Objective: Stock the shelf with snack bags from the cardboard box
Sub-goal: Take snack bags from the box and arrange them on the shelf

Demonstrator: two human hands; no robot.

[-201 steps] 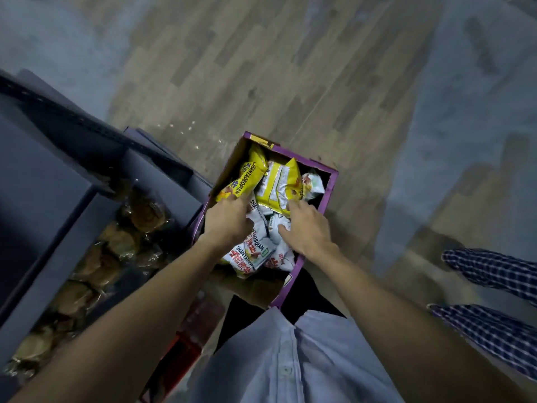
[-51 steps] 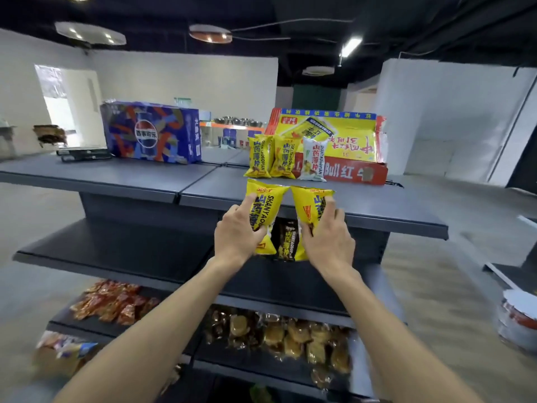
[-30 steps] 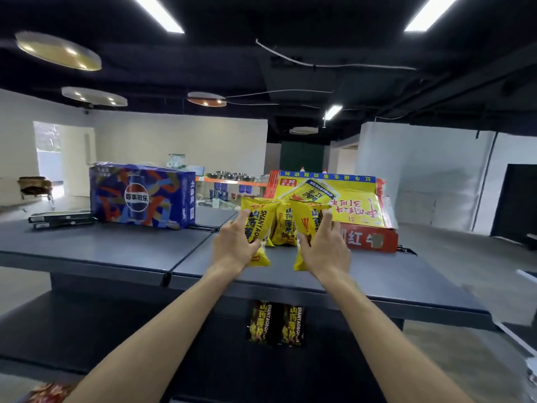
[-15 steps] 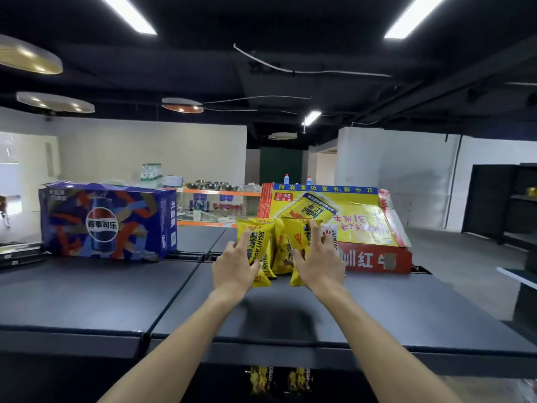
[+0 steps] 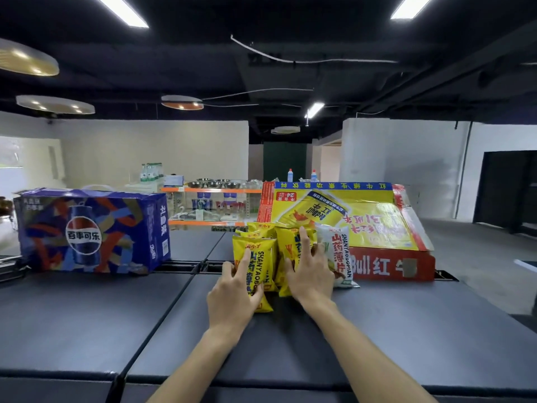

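On the dark top shelf (image 5: 406, 330) my left hand (image 5: 234, 290) grips a yellow snack bag (image 5: 257, 263) that stands upright with its bottom edge on the shelf. My right hand (image 5: 309, 274) presses a second yellow snack bag (image 5: 290, 245) upright beside it, fingers spread over its front. Behind them stand more yellow bags (image 5: 261, 228), and a white snack bag (image 5: 338, 257) stands just right of my right hand. The cardboard box the bags came from is out of view.
A blue Pepsi carton (image 5: 90, 231) stands at the shelf's back left. A yellow and red Red Bull carton (image 5: 377, 228) lies behind and right of the bags. A seam (image 5: 162, 312) splits the shelf top. An orange rack (image 5: 209, 205) stands far behind.
Both hands carried a yellow bag each up from the box, forward over the top shelf, and set them down in front of the standing bags. My right fingers have spread flatter.
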